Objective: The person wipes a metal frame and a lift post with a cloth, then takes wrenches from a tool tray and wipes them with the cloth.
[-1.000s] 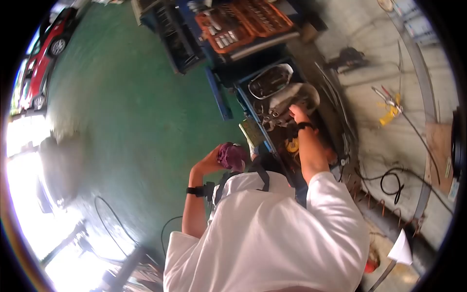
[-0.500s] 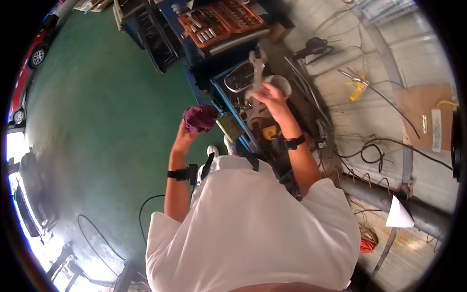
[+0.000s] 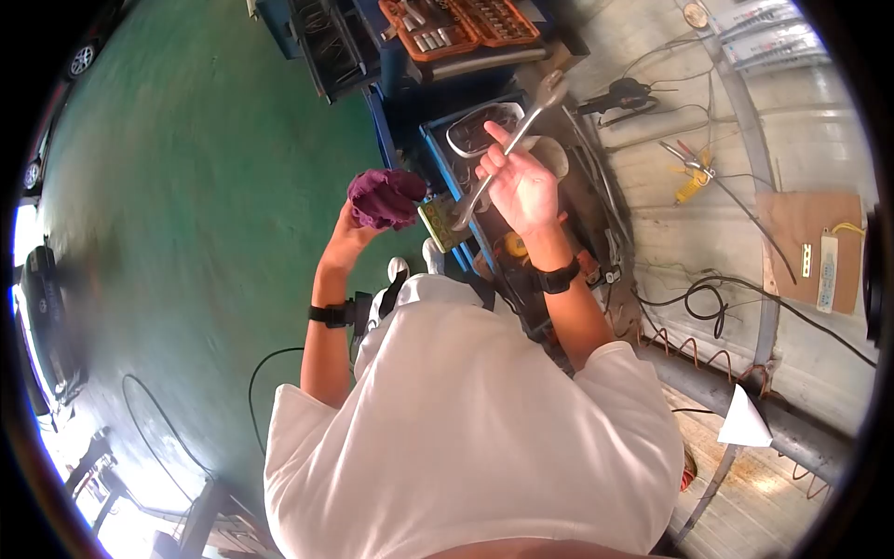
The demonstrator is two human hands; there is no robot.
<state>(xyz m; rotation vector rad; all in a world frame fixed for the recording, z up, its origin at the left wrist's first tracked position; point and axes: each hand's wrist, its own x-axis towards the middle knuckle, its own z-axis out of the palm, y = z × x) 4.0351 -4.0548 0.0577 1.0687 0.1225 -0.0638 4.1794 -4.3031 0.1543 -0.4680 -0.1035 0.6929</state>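
A bunched-up dark purple rag (image 3: pixel 385 197) is gripped in my left hand (image 3: pixel 348 235), out over the green floor. My right hand (image 3: pixel 524 191) holds a long metal wrench (image 3: pixel 510 142) between thumb and fingers, with the index finger stretched out. The wrench slants from its far end at the upper right down to its near end by a yellow-green box (image 3: pixel 441 222). Below the right hand lies an open blue drawer (image 3: pixel 431 140) with tools, a white oval tray (image 3: pixel 466 149) and a round pale container (image 3: pixel 551 154), partly hidden by the hand.
An orange socket set (image 3: pixel 456 26) lies open on the cart ahead. A dark open tray (image 3: pixel 328 51) juts out to its left. Along the right wall are a yellow air gun (image 3: pixel 691 186), black cables (image 3: pixel 717 291) and a thick grey pipe (image 3: pixel 698 377). Cars stand at the far left.
The wrench has swung from nearly upright to a slant, its far end moving right. My right hand has turned, showing more palm. The left hand still holds the rag; the whole view has shifted.
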